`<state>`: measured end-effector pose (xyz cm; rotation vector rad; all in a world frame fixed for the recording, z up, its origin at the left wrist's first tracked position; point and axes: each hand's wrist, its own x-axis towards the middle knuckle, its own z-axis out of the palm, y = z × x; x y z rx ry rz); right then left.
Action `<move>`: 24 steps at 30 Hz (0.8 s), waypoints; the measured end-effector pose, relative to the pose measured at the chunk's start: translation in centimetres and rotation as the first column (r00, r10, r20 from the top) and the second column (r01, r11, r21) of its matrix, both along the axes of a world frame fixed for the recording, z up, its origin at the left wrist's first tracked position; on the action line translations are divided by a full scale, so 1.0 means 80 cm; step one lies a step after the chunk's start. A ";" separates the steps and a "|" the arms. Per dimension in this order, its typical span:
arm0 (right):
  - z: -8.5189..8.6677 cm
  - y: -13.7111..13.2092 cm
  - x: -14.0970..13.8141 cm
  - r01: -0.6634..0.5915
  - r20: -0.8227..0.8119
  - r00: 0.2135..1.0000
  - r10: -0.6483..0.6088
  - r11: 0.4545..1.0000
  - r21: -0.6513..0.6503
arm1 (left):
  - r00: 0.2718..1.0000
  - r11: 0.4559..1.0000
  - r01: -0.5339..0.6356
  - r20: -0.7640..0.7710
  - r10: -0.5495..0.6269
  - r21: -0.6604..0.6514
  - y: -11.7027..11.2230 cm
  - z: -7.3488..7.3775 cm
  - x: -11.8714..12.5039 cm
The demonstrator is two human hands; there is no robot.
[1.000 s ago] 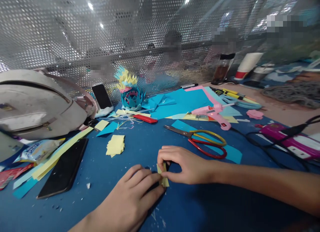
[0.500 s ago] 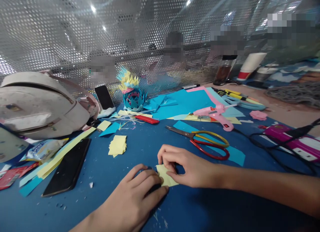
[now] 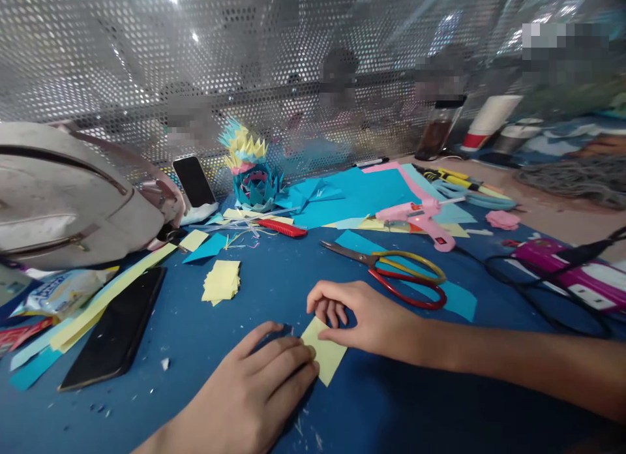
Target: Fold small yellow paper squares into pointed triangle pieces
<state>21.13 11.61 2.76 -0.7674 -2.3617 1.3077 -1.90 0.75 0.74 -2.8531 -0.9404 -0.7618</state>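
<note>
A small yellow paper square lies on the blue tabletop between my hands. My left hand has its thumb and forefinger together on the left edge of the square; the fingertips' grip is partly hidden. Above the far edge of the paper is my right hand, its fingers loosely curled and apart from the thumb, which rests over the sheet. Large scissors with one yellow and one red handle lie just beyond it. To the left sits a stack of yellow squares.
A red utility knife, a pink glue gun and blue paper sheets lie farther back. A folded-paper model stands behind. Phone and backpack are left; a purple power strip with cables is right.
The yellow square has turned, with one corner now pointing towards me. My right fingers have come away from its surface and opened somewhat. The camera view has shifted slightly.
</note>
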 end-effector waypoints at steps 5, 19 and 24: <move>-0.007 0.003 0.002 0.035 0.038 0.999 -0.038 0.995 0.095 | 0.998 0.992 -0.021 -0.049 0.027 0.121 -0.001 0.004 0.001; -0.003 0.002 0.009 -0.121 -0.121 0.974 0.191 0.893 0.434 | 0.991 0.972 -0.110 -0.049 0.122 0.210 0.000 -0.005 0.005; -0.004 0.004 0.009 -0.177 -0.105 0.965 0.242 0.889 0.422 | 0.989 0.968 -0.126 -0.045 0.139 0.215 0.001 0.000 0.004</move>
